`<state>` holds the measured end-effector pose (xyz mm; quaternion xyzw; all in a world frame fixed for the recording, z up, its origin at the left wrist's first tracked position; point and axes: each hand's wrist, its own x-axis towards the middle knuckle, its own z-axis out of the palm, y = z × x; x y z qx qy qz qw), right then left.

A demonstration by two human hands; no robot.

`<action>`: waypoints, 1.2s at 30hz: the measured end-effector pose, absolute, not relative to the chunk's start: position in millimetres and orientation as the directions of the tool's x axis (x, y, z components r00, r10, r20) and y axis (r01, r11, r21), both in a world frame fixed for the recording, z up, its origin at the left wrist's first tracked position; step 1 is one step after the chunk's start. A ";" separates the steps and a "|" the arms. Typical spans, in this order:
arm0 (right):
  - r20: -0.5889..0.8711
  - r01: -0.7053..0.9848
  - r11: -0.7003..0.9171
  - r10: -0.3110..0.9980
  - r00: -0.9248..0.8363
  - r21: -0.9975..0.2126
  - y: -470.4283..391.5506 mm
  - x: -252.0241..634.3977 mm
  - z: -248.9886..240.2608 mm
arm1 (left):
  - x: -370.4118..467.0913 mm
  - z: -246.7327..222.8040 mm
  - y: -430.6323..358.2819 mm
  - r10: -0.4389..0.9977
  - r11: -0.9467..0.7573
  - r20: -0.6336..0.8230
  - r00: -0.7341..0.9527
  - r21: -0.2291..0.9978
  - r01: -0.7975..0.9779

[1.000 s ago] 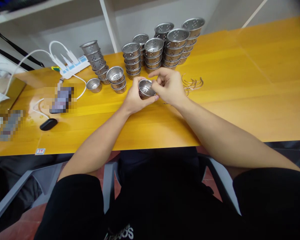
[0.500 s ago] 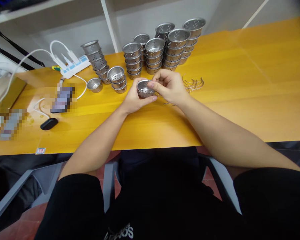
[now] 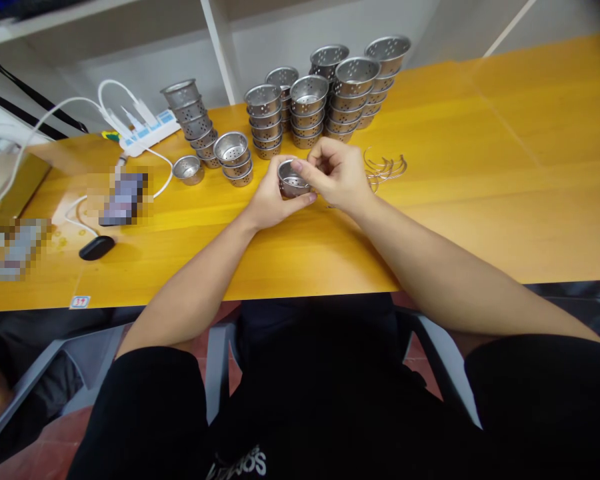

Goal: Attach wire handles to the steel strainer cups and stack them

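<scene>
My left hand is wrapped around a small perforated metal cup, its open mouth tipped up toward me. At the cup's right side, the thumb and index finger of my right hand are pinched together at the rim. What looks like a thin metal wire shows beside those fingertips, mostly hidden by the hand. Several curved wires lie on the table just right of my right hand. Behind my left hand stands a short stack of perforated cups, with a single cup to its left.
Tall stacks of perforated cups line the back of the yellow table. Another stack leans at left, near a white power strip with cables. A phone and a black oval device lie further left.
The held cup has shifted slightly to the right, closer to my right hand. My right hand keeps its pinch at the rim, covering a little more of the cup.
</scene>
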<state>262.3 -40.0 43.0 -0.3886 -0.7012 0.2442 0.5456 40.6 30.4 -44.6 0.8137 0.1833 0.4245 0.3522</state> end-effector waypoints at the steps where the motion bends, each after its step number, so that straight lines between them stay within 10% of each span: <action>1: 0.572 0.289 0.574 0.814 -0.099 -0.766 -40.9 262.1 43.1 | 41.5 -42.0 27.2 0.615 -0.674 0.547 0.568 0.739 0.018; 36: 0.610 0.384 0.613 0.779 -0.148 -0.690 -44.4 281.1 54.7 | 32.6 -39.2 35.3 0.698 -0.691 0.584 0.414 0.700 0.179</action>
